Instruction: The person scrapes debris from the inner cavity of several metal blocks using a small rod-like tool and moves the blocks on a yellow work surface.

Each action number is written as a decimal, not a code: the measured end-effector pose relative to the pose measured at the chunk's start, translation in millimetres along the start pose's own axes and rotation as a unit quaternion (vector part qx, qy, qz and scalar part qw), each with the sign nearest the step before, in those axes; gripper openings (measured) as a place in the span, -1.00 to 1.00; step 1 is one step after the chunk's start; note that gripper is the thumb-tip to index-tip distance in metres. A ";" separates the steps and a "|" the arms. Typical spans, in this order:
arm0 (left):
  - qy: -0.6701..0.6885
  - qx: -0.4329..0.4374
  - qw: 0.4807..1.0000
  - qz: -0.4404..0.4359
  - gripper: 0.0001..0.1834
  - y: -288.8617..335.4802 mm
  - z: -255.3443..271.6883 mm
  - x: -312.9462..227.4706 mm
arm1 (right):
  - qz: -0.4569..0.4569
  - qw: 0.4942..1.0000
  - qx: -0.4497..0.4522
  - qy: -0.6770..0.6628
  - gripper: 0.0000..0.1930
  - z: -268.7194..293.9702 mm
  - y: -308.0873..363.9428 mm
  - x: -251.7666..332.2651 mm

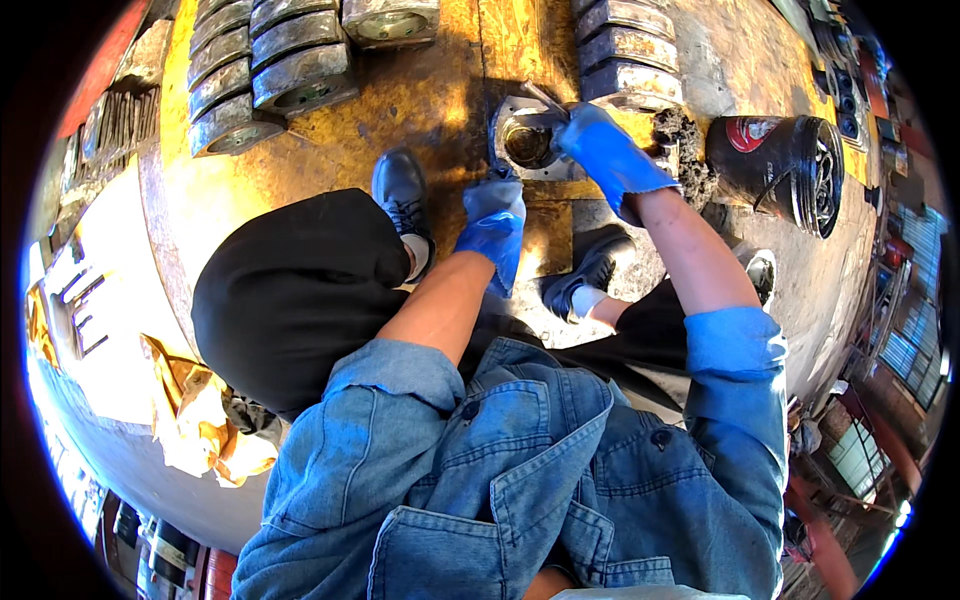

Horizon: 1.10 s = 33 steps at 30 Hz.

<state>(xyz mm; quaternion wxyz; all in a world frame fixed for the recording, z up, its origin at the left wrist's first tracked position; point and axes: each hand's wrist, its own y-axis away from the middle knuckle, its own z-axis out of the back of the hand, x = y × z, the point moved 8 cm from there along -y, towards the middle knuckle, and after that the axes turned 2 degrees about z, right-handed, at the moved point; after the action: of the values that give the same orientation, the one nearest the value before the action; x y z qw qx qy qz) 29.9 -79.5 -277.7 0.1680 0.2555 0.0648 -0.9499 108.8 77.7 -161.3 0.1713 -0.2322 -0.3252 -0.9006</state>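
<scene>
A squat metal housing (500, 128) with a round bore sits on the yellow, stained surface between my feet. The inside of the bore looks dark and brownish. My left hand (493, 212), in a blue glove with blackened fingers, is closed at the housing's near left edge. Over its far right side, my right hand (598, 148), also in a blue glove, is closed round a thin, light-coloured rod (540, 96). The rod's end sticks out to the left above the bore; the rest is hidden by the hand.
Rows of curved metal blocks stand at the far left (305, 75) and far right (630, 60). A black bucket (760, 165) lies tipped to the right, beside a dark clump of shavings or grime (683, 150). Crumpled yellowish paper or cloth (205, 420) lies at the left.
</scene>
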 end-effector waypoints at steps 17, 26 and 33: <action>-0.073 0.083 0.994 0.025 -0.87 -6.5 9.5 -7.1 | 0.026 0.951 0.025 0.306 -0.70 13.8 26.1 -14.9; -0.037 0.056 0.998 -0.001 -0.88 -1.8 2.2 -4.2 | -0.069 0.977 0.090 0.180 -0.70 22.1 23.6 -26.2; -0.041 0.057 0.997 0.011 -0.89 -3.4 9.0 -2.1 | 0.019 0.951 0.110 0.289 -0.74 21.3 6.2 8.8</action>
<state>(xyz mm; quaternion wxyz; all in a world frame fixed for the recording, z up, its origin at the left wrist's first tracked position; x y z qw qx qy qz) 26.2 -77.6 -268.8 0.1658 0.2260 0.0007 -0.9599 110.8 86.0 -139.0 0.2998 0.0519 -0.3547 -0.8841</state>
